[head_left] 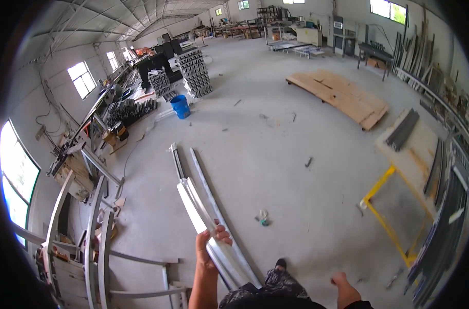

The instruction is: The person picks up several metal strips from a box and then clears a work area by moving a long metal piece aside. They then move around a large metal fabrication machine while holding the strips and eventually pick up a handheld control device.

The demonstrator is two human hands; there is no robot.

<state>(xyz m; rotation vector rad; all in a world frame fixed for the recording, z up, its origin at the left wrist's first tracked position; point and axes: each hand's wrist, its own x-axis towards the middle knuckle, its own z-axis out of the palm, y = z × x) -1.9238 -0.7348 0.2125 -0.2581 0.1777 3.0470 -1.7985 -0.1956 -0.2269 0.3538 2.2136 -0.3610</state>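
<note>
My left hand (213, 238) is wrapped round a long silver metal profile (192, 203), which slants from near my body toward the floor ahead. Beyond its far end a thin dark bar (179, 164) sticks out; whether the two are joined I cannot tell. A narrow grey metal bar (212, 194) runs alongside on the right, its near end beside my leg. Low on the right hangs my right hand (339, 278), its fingers curled in with nothing visible in them. A small white and teal scrap (263, 218) lies on the floor between the hands.
Curved metal frames (93, 234) stand close on the left. Ahead are a blue bucket (180, 106) and stacked metal profiles (194, 73). Wooden boards (340, 96) lie low at the right, with a yellow frame (385, 180) and piled dark bars (440, 247) nearer.
</note>
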